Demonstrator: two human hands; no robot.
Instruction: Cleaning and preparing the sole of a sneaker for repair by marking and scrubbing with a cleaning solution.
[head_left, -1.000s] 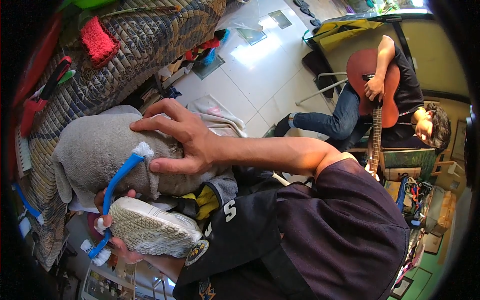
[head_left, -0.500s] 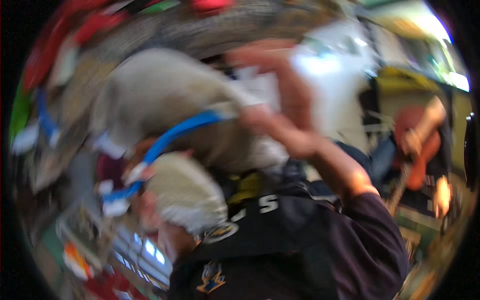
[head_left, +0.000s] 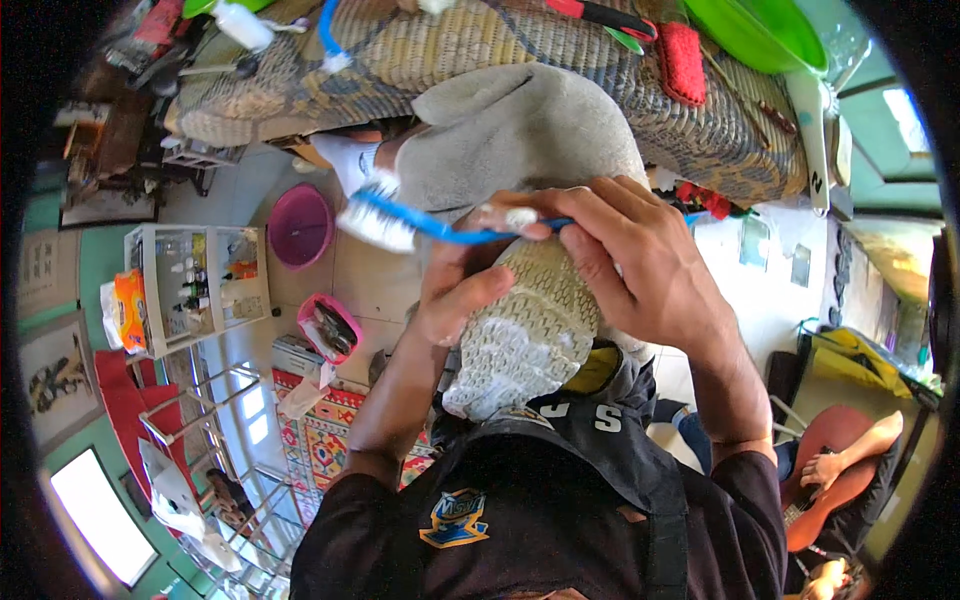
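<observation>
In front of my chest is a beige, mesh-textured shoe (head_left: 550, 290), its lower part smeared with white foam. My left hand (head_left: 460, 285) is closed on its left side, thumb across the surface. My right hand (head_left: 645, 255) bends over the upper right of it, fingers wrapped round the blue handle of a scrubbing brush (head_left: 440, 228). The brush head sticks out to the left, past my left hand, with its white bristles in the air. White foam clings to my fingers near the handle. Grey cloth (head_left: 530, 125) lies just beyond both hands.
A woven surface (head_left: 400, 65) along the far side bears a green basin (head_left: 750, 35) and a red scrubber (head_left: 682, 65). A purple tub (head_left: 300, 226) and a pink container (head_left: 330, 328) stand left on the floor. At right, another person's hand (head_left: 823, 468) rests on a guitar (head_left: 835, 440).
My view has swung and steadied from blur. The shoe has come from the left to the middle. My right hand has come down onto it, and both hands are now together.
</observation>
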